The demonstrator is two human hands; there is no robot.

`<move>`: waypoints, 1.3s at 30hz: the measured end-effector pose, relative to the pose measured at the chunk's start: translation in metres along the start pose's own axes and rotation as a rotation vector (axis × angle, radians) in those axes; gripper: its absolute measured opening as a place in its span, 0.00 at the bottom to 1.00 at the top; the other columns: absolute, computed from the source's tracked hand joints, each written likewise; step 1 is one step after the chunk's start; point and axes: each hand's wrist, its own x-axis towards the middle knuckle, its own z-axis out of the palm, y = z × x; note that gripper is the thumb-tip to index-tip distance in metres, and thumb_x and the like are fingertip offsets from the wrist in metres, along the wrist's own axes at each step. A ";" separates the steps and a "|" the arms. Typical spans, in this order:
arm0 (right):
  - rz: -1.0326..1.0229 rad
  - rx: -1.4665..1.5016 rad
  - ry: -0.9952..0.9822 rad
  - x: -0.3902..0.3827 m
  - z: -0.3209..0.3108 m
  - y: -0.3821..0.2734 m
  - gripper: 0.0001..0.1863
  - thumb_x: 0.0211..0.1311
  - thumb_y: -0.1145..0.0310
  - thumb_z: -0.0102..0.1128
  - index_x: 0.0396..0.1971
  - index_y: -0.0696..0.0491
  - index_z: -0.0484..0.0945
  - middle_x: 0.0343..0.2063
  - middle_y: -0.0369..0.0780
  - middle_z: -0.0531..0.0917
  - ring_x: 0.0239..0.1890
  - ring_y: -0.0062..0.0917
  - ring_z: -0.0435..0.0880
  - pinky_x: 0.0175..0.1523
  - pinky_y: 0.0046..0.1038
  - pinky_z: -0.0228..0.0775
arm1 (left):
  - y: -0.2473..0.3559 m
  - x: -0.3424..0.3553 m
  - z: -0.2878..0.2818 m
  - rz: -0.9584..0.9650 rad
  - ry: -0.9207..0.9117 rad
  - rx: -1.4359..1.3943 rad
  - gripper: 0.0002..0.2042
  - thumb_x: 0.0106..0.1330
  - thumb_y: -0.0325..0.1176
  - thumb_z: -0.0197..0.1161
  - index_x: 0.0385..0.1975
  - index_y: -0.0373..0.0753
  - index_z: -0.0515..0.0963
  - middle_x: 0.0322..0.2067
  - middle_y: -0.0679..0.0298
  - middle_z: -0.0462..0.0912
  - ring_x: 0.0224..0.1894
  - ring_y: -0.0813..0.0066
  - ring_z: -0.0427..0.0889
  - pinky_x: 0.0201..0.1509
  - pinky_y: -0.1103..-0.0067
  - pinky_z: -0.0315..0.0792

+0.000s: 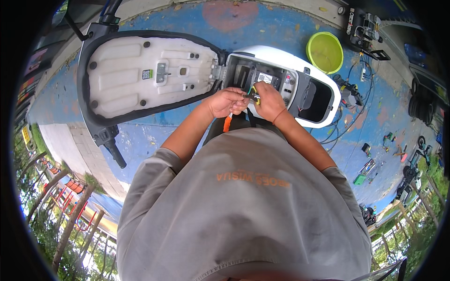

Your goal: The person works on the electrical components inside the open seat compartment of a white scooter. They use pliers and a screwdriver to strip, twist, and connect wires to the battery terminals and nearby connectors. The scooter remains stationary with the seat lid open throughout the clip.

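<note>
Over the open storage bay [240, 63] of a white scooter, my right hand [268, 103] is closed on yellow-handled pliers [256, 96], whose dark jaws meet a thin greenish wire or part [249, 92] at my left fingertips. My left hand [226, 101] is closed around something small, probably that wire; an orange item [228, 122] hangs just below it, with a short pale piece above the orange. The raised seat [126, 77], pale underside showing, lies to the left of the bay. A handlebar grip [114, 151] sticks out below the seat.
A lime-green basin [324, 52] and a black compressor [363, 28] stand beyond the scooter. Hoses and cables run along the blue painted ground [281, 28] at the right, near scattered tools [363, 173], stacked tyres [416, 100] and a kick scooter [412, 173].
</note>
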 end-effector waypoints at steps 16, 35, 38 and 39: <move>0.049 -0.031 0.059 -0.016 -0.015 -0.021 0.22 0.49 0.71 0.68 0.45 0.56 0.73 0.40 0.48 0.79 0.45 0.48 0.80 0.50 0.46 0.75 | -0.001 0.000 0.005 -0.054 -0.069 0.006 0.09 0.72 0.32 0.59 0.28 0.37 0.72 0.22 0.72 0.64 0.24 0.84 0.62 0.26 0.83 0.54; 0.570 0.828 -0.483 -0.010 -0.020 -0.009 0.13 0.57 0.66 0.67 0.40 0.56 0.82 0.33 0.41 0.85 0.34 0.30 0.86 0.38 0.33 0.82 | 0.001 -0.008 0.009 0.011 -0.039 0.074 0.16 0.79 0.39 0.56 0.26 0.40 0.69 0.21 0.75 0.60 0.22 0.86 0.57 0.25 0.83 0.52; 0.640 0.957 -0.564 -0.006 -0.026 -0.010 0.11 0.56 0.69 0.65 0.39 0.54 0.82 0.35 0.34 0.82 0.37 0.21 0.84 0.38 0.30 0.83 | -0.001 -0.007 0.006 0.026 -0.065 0.047 0.15 0.79 0.38 0.56 0.27 0.40 0.70 0.22 0.74 0.61 0.22 0.86 0.58 0.26 0.83 0.52; 0.653 1.000 -0.582 -0.007 -0.025 -0.009 0.12 0.56 0.69 0.65 0.41 0.55 0.82 0.36 0.34 0.82 0.37 0.21 0.84 0.39 0.31 0.83 | -0.002 -0.007 0.005 0.030 -0.064 0.039 0.15 0.79 0.38 0.56 0.27 0.39 0.70 0.22 0.74 0.61 0.22 0.86 0.58 0.26 0.83 0.52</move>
